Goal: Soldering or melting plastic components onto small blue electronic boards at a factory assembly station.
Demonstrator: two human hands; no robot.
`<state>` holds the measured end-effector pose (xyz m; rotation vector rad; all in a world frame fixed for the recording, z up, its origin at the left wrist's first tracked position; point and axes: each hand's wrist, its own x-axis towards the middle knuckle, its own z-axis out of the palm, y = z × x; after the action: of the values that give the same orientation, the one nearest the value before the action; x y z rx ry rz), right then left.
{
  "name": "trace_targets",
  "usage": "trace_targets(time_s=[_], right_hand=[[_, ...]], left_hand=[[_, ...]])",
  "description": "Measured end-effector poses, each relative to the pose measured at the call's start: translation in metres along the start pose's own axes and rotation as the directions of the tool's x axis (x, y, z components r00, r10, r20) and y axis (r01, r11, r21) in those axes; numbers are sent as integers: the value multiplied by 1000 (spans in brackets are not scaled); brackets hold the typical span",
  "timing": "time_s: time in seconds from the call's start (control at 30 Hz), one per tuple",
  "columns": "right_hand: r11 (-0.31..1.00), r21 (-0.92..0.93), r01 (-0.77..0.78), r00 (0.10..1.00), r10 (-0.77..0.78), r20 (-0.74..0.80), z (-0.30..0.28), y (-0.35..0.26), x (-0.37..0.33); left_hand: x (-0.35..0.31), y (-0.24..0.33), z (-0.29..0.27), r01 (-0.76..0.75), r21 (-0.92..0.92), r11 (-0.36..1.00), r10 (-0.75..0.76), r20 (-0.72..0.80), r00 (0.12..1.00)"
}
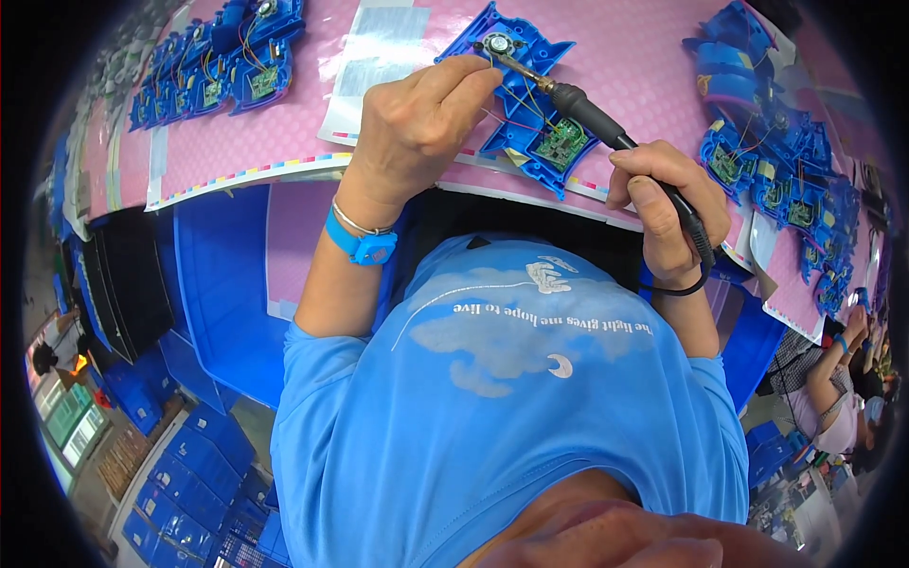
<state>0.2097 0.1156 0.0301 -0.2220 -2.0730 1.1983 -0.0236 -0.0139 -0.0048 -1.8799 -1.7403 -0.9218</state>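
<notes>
My right hand is wrapped round a black soldering iron. The iron's metal tip points up and left, at the edge of a small round speaker. That speaker sits in the far part of a blue plastic housing half, which lies on the table in front of me. Close by the tip, my left hand has its fingers pinched together; what lies between them is too small to make out. Thin coloured wires run from the speaker area to a green circuit board in the housing's near part.
Several blue housings with boards and wires stand in a row at the far left. More blue housings are piled at the right. Pink patterned sheeting covers the table. A blue bin stands below its edge. Another person works at the right.
</notes>
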Motion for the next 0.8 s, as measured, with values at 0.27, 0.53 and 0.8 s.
trace_targets(time_s=[0.27, 0.53, 0.8], right_hand=[[1000, 7, 29, 998, -30, 51, -5, 1, -4], [997, 51, 55, 998, -52, -45, -4, 1, -3], [998, 57, 30, 999, -28, -39, -5, 0, -5]], left_hand=[[1, 0, 1, 33, -30, 999, -33, 21, 999], [1, -1, 1, 52, -47, 998, -50, 28, 998], [1, 0, 0, 61, -76, 995, -59, 25, 998]])
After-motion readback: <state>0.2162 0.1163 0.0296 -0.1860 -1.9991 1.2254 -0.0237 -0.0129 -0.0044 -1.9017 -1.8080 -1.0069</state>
